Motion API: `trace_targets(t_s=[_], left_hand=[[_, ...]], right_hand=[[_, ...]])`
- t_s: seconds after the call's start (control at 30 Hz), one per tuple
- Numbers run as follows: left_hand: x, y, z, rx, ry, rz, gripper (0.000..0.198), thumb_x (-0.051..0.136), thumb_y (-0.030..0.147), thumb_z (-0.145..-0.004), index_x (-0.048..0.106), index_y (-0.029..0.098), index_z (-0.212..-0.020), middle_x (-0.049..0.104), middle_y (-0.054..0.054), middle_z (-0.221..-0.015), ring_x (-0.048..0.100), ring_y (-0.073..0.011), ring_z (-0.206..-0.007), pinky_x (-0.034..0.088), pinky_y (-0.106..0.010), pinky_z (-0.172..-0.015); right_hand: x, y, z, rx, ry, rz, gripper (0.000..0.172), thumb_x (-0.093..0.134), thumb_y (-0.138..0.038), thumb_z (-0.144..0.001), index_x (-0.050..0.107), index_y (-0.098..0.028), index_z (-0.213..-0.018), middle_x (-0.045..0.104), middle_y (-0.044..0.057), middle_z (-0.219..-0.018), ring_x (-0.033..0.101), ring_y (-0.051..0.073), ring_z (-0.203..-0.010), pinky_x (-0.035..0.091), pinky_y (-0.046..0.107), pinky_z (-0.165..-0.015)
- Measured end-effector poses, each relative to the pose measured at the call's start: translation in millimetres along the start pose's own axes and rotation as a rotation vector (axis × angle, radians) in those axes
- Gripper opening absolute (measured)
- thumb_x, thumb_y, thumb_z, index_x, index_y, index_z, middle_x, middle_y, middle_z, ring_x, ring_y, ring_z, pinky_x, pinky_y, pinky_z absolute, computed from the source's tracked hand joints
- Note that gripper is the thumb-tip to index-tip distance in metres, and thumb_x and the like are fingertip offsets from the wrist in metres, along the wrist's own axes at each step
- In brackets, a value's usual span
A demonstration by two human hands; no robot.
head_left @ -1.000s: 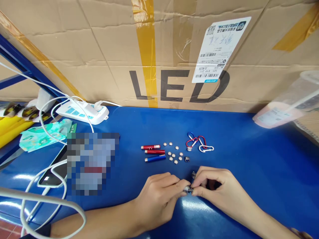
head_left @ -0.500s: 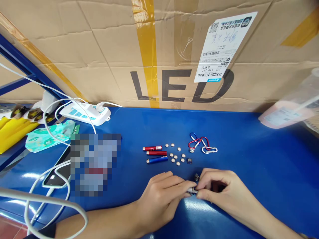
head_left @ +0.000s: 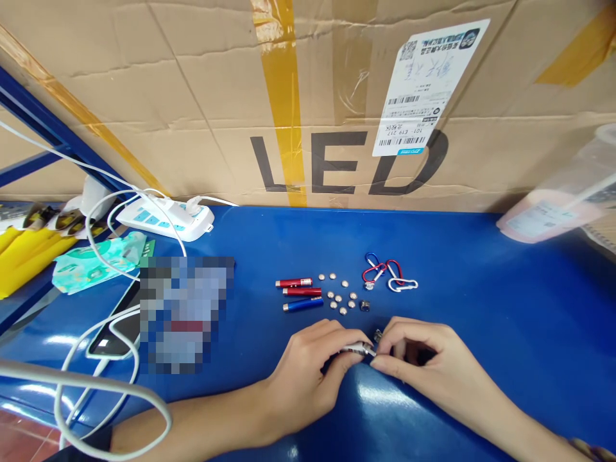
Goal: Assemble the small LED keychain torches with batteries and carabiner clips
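My left hand [head_left: 312, 366] is closed around a slim silver penlight [head_left: 355, 348], its end pointing right. The fingertips of my right hand [head_left: 418, 350] pinch together at that end, on a small metal piece [head_left: 369, 351] too small to name. Just above these fingertips shows a dark and silver fitting [head_left: 378, 335]; whether it is held or lies on the table I cannot tell. Beyond my hands lie two red penlights [head_left: 302, 292] and a blue penlight [head_left: 302, 305], side by side. Several button cells [head_left: 338, 298] are scattered next to them, with a small dark metal part [head_left: 365, 306] nearby.
Small carabiners [head_left: 389, 273] in blue, red and white lie farther back. A white power strip [head_left: 166, 218], looping white cables [head_left: 113, 384] and a phone [head_left: 113, 330] take up the left. A big cardboard box [head_left: 202, 96] backs the blue table [head_left: 481, 289]; a pinkish container [head_left: 534, 215] stands right.
Both hands have shifted slightly left and up, still together at the penlight's end. More of the silver penlight now shows between my left thumb and fingers. The view has shifted slightly.
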State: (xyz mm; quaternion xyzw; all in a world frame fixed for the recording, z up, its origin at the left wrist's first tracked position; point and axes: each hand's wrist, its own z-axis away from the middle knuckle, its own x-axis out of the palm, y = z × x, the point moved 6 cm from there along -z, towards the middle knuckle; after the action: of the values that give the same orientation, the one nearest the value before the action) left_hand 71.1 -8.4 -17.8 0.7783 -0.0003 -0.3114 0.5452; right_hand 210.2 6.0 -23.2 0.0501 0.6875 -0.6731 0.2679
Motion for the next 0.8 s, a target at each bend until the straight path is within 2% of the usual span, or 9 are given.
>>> trace_targets(t_s=[0.33,0.47,0.67,0.8], left_hand=[[1.7,-1,2,-0.049,0.018,-0.008,0.016,0.049,0.013,-0.089,0.063,0.016,-0.095,0.061,-0.002,-0.077,0.055,-0.0122,-0.069,0.042,-0.021,-0.065],[4.8,-2,4,-0.079,-0.024,0.032,0.015,0.05,0.015,-0.088,0.063,0.016,-0.095,0.062,-0.002,-0.077,0.056,-0.0113,-0.067,0.043,-0.019,-0.063],[7.6,-2,6,-0.087,-0.104,0.089,0.015,0.049,0.014,-0.088,0.059,0.016,-0.098,0.067,-0.003,-0.082,0.061,-0.0117,-0.068,0.048,-0.02,-0.064],[8.9,0,6,-0.06,-0.134,0.081,0.015,0.05,0.013,-0.087,0.057,0.016,-0.1,0.068,-0.005,-0.087,0.063,-0.0131,-0.072,0.05,-0.021,-0.065]], right_hand=[[-8,-11,5,-0.229,0.076,0.067,0.014,0.07,-0.033,-0.072,0.068,-0.02,-0.068,0.062,0.0,-0.061,0.049,0.008,-0.044,0.041,0.018,-0.041],[-5,-9,3,-0.194,0.038,0.065,0.018,0.067,-0.035,-0.074,0.067,-0.02,-0.064,0.06,-0.001,-0.059,0.048,0.008,-0.045,0.039,0.019,-0.041],[-1,-2,-1,-0.03,-0.091,0.032,0.027,0.067,-0.042,-0.072,0.064,-0.019,-0.058,0.059,-0.001,-0.057,0.047,0.008,-0.045,0.037,0.02,-0.042],[2,-1,-1,-0.066,-0.181,0.024,0.029,0.063,-0.044,-0.076,0.065,-0.02,-0.06,0.06,0.0,-0.06,0.05,0.009,-0.048,0.039,0.021,-0.044]])
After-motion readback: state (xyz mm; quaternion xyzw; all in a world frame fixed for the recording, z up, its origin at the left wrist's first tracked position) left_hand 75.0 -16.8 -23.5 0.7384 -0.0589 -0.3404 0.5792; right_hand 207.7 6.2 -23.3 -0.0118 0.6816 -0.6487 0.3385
